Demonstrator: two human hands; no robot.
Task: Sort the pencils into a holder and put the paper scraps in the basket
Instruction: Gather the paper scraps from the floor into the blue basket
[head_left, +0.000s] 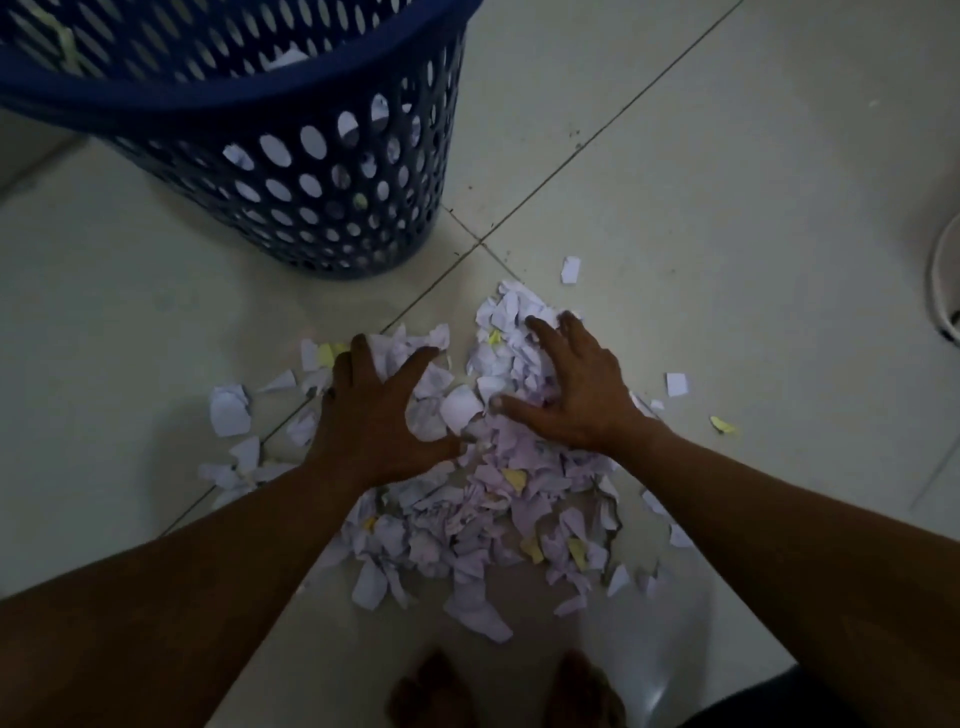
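Both hands spread, fingers pressing flat on heap of torn white and yellow paper scraps, centre frame: left hand, right hand. Perforated dark blue plastic basket upper left, beyond heap; left hand nearer.

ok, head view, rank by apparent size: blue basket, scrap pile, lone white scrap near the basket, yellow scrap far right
1-2. blue basket, scrap pile: similar spread; basket cropped, pile partly under the left hand and right hand, so unranked.
3. lone white scrap.
4. yellow scrap, only slightly smaller.
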